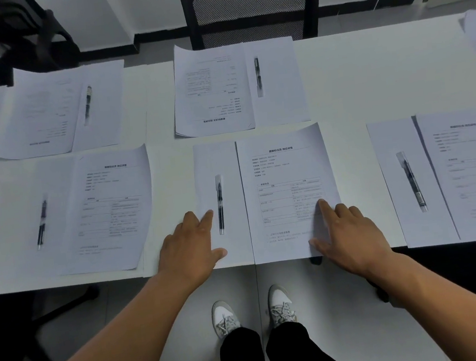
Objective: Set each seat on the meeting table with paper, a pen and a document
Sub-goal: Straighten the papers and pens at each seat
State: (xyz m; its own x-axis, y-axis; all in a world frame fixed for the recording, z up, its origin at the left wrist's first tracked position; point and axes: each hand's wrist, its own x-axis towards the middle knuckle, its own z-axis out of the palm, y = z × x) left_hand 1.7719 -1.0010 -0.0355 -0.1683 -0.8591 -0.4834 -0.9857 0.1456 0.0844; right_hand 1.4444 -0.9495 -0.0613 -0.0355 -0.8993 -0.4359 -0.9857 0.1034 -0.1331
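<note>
Paper is what this seat comes down to: a blank sheet [214, 165] lies flat on the white counter [367, 78] under the left hand [189, 244], and a printed document [286, 175] lies just beside it under the right hand [351, 236], their long edges meeting or nearly so. Both reach the near edge of the counter. A pen [219, 204] rests lengthwise on the blank sheet, just off the tip of the left index finger and apart from it.

The fingers [206, 216] of the left hand lie straight and spread, flat across the sheet's left edge, thumb near the bottom corner. The right hand's fingers are likewise straight, index tip on the document's table, thumb down by the bottom margin. Neither hand grips anything; both press lightly.

Judged from this, the sheets are light, limp and thin, and should slide easily on the smooth counter, so flat palms or fingertips near the corners would steer them better than a pinch, which could crease them. The pen looks round and smooth; it may roll if the sheet beneath is jerked, and is best taken at mid-barrel.

Outward from the fingers, similar sets of sheet, document and pen lie left, right and across the counter, where a black mesh chair [250, 5] stands.
</note>
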